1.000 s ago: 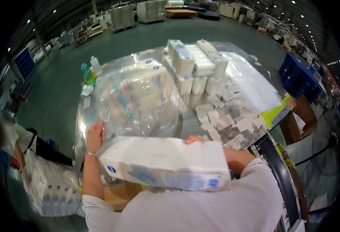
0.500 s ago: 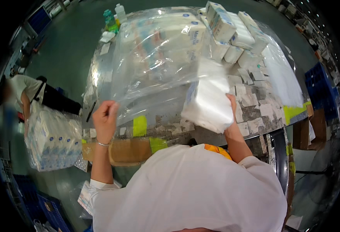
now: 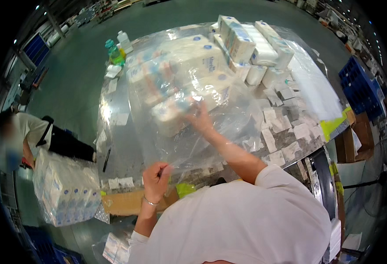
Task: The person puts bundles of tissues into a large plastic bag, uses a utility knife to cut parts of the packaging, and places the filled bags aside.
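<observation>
A large clear plastic bag (image 3: 165, 152) lies on the table, its mouth toward me, with several white tissue packs (image 3: 193, 55) inside in rows. My left hand (image 3: 156, 178) is closed in a pinch on the bag's near edge. Through the mouth reaches my right hand (image 3: 199, 118), slightly blurred under the film, its fingers and thumb against a white tissue pack (image 3: 167, 110) at the near side of the rows. Glare on the film partly hides the fingertips and that pack's outline.
More tissue packs (image 3: 237, 42) are stacked at the far right, beside a pile of clear film (image 3: 312, 83). Bottles (image 3: 114, 53) stand at the far left; a black pen (image 3: 107, 159) lies near the left edge. A co-worker (image 3: 37, 130) bends over a filled bag (image 3: 68, 189).
My right hand has carried the white pack leftward from outside into the bag. My left hand has moved right and nearer to me with the bag's edge. The view has shifted.
</observation>
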A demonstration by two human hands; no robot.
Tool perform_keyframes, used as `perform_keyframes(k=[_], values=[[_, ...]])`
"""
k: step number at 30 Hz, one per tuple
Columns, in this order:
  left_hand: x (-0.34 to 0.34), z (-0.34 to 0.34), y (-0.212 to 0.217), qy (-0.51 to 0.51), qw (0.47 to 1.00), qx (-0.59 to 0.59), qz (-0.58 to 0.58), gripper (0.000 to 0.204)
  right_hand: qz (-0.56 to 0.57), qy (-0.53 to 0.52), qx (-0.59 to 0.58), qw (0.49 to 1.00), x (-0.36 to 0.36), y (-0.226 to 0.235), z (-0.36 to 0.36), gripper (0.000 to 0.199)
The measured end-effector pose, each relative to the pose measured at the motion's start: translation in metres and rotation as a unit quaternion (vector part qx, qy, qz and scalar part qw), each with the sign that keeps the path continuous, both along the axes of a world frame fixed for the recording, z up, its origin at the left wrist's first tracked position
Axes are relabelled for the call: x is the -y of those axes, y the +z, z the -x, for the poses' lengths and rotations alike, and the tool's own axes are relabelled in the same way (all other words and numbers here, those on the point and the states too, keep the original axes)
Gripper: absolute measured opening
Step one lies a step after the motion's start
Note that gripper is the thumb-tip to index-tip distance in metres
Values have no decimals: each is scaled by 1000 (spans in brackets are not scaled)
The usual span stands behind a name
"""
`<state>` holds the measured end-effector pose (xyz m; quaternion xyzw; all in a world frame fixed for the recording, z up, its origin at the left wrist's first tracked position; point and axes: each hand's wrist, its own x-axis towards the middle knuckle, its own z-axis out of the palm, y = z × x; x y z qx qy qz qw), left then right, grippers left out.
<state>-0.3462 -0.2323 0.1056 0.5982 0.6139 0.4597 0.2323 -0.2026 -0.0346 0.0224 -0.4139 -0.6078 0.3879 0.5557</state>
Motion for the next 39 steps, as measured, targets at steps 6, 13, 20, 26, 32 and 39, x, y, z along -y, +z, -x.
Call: perform_keyframes(k=[6, 13, 20, 26, 32, 39], values=[[-26, -13, -20, -24, 988, 42, 147, 14, 88, 367, 299, 876, 2, -15, -90, 49], [-53, 0, -91, -61, 940, -195, 274, 18, 176, 503, 294, 794, -27, 208, -219, 21], [-57, 11, -122, -87, 901, -258, 338, 26, 51, -191, 438, 877, -318, 143, -229, 84], [-44, 2, -92, -82, 929, -138, 333, 44, 136, -274, 545, 781, -334, 123, -175, 90], [-47, -12, -55, -69, 970, -114, 202, 49, 194, -162, 497, 830, -256, 119, -200, 94], [-43, -52, 19, 20, 985, 34, -169, 49, 335, 45, -54, 940, -49, 91, -289, 63]])
